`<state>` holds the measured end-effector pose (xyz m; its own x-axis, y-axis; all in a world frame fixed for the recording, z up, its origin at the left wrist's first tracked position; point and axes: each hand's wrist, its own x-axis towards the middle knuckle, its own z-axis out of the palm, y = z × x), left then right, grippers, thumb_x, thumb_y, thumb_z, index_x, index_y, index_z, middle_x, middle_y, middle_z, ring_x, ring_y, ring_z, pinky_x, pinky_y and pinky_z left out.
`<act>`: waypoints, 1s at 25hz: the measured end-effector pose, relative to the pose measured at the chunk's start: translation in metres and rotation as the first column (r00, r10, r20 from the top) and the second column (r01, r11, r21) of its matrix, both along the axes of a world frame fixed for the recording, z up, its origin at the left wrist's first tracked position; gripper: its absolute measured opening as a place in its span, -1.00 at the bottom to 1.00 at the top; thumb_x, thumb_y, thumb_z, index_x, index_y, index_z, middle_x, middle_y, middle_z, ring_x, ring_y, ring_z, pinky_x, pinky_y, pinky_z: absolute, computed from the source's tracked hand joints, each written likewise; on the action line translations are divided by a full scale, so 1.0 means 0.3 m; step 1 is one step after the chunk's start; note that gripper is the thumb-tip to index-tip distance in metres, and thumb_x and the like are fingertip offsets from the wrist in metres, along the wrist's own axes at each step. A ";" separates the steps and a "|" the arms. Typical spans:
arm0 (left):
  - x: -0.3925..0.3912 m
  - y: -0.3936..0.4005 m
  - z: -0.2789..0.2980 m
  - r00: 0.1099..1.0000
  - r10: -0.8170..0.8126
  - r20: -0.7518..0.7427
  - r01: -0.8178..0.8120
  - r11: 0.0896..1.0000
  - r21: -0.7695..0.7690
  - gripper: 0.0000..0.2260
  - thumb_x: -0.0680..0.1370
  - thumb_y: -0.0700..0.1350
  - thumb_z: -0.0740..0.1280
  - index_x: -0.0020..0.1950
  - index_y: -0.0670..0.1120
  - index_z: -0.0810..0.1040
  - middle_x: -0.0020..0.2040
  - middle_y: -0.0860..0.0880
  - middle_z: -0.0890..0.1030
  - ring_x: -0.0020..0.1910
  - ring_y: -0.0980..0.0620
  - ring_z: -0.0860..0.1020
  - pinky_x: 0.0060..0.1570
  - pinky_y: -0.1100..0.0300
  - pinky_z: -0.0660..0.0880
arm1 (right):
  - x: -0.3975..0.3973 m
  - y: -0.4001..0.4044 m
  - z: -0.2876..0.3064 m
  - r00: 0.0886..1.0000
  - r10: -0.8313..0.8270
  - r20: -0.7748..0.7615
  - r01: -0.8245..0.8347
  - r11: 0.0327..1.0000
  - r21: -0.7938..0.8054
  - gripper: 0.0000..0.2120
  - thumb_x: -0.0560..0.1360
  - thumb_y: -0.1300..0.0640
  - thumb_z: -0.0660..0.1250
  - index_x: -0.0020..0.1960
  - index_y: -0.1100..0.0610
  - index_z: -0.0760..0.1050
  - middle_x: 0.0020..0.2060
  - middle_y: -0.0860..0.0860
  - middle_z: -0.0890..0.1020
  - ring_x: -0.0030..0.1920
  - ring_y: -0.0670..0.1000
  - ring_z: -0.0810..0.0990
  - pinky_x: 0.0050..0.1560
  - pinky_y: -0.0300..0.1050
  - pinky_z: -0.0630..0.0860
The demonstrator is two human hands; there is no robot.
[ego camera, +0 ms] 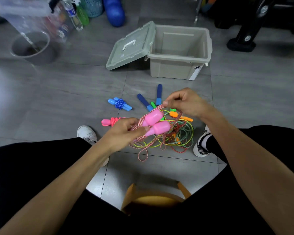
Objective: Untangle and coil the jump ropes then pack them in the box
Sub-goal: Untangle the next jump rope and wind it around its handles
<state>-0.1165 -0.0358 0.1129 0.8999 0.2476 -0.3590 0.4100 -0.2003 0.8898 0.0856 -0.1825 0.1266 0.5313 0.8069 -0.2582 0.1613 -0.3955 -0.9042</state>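
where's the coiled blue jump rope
In the head view, the coiled blue jump rope lies on the floor left of the tangled pile, in front of the box lid.

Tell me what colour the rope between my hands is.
Red and white twisted rope, clearest in the head view.

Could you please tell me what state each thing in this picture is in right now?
box: open, nothing visible inside
lid: off, leaning against the box
blue rope: coiled, on the floor
pink rope: coiled, on the floor
rope pile: tangled
pink handles: held together, cord partly wound
left hand: grips handles and cord
right hand: pinches the red-white cord
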 end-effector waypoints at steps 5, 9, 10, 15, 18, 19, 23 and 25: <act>-0.014 0.010 -0.013 0.989 -0.141 0.041 0.115 0.919 0.378 -0.69 0.48 0.18 0.33 -0.17 -0.08 0.55 -0.34 -0.12 0.54 -0.41 0.02 0.47 -0.35 0.06 0.45 | 0.002 -0.002 0.025 0.998 -0.041 0.047 0.038 0.997 0.065 -0.95 0.44 0.13 0.45 -0.20 0.06 0.64 -0.39 -0.08 0.61 -0.39 -0.23 0.47 -0.34 -0.40 0.40; 0.006 -0.042 0.037 0.937 -0.336 0.096 0.240 0.818 0.524 -0.69 0.46 0.21 0.17 -0.08 -0.02 0.45 -0.33 0.01 0.51 -0.38 0.02 0.47 -0.36 0.09 0.42 | -0.010 0.012 -0.029 0.998 -0.030 0.052 0.026 0.997 0.067 -0.95 0.44 0.12 0.45 -0.17 0.08 0.65 -0.35 0.14 0.62 -0.35 -0.14 0.46 -0.31 -0.25 0.39; 0.013 -0.035 0.052 0.954 -0.232 0.187 0.143 0.908 0.395 -0.74 0.44 0.17 0.22 -0.06 0.01 0.47 -0.32 0.00 0.52 -0.37 0.03 0.48 -0.34 0.12 0.42 | -0.017 0.007 -0.050 0.999 -0.029 0.034 0.027 0.998 0.059 -0.92 0.44 0.13 0.44 -0.16 0.14 0.65 -0.38 0.13 0.59 -0.37 -0.13 0.44 -0.33 -0.23 0.36; 0.066 0.053 0.056 0.882 0.412 0.231 -0.381 0.909 -0.166 -0.77 0.36 0.04 0.40 -0.03 0.20 0.48 -0.14 -0.45 0.52 -0.28 -0.51 0.50 -0.26 -0.58 0.38 | -0.061 -0.060 -0.102 0.999 0.026 -0.024 -0.027 0.999 -0.047 -0.83 0.55 0.10 0.32 -0.19 0.01 0.61 -0.53 -0.14 0.37 -0.40 -0.06 0.31 -0.36 -0.16 0.37; 0.113 0.058 0.047 0.840 0.492 0.228 -0.489 0.869 -0.075 -0.87 0.42 0.08 0.38 -0.12 0.24 0.45 -0.23 -0.23 0.56 -0.27 -0.44 0.57 -0.35 -0.47 0.47 | -0.126 -0.042 -0.062 0.985 0.139 0.103 -0.130 0.988 -0.089 -0.70 0.57 0.09 0.29 -0.33 -0.10 0.51 -0.51 -0.14 0.42 -0.43 -0.13 0.36 -0.33 -0.22 0.35; 0.122 0.066 0.036 0.843 0.495 0.210 -0.500 0.865 -0.031 -0.88 0.44 0.11 0.37 -0.12 0.25 0.43 -0.22 -0.18 0.58 -0.27 -0.40 0.60 -0.37 -0.39 0.52 | -0.150 -0.034 -0.045 0.960 0.197 0.196 -0.175 0.977 -0.124 -0.71 0.57 0.08 0.27 -0.32 -0.07 0.48 -0.49 -0.13 0.44 -0.43 -0.15 0.38 -0.34 -0.21 0.34; 0.137 0.084 -0.027 0.973 0.166 0.158 -0.221 0.868 0.444 -0.79 0.47 0.21 0.30 0.00 0.15 0.40 -0.26 -0.09 0.61 -0.32 -0.17 0.64 -0.31 -0.12 0.60 | -0.188 -0.028 0.047 0.808 0.313 0.499 -0.278 0.950 -0.145 -0.83 0.56 0.10 0.23 -0.15 0.15 0.47 -0.34 -0.04 0.51 -0.31 -0.03 0.42 -0.24 -0.07 0.36; 0.147 0.066 -0.032 0.990 -0.001 0.144 -0.077 0.841 0.536 -0.74 0.47 0.24 0.24 0.03 0.13 0.38 -0.28 -0.03 0.62 -0.30 -0.13 0.61 -0.27 -0.05 0.57 | -0.146 -0.037 0.089 0.792 0.278 0.543 -0.239 0.960 -0.142 -0.84 0.58 0.09 0.24 -0.07 0.18 0.50 -0.26 -0.05 0.51 -0.24 -0.05 0.42 -0.21 -0.17 0.27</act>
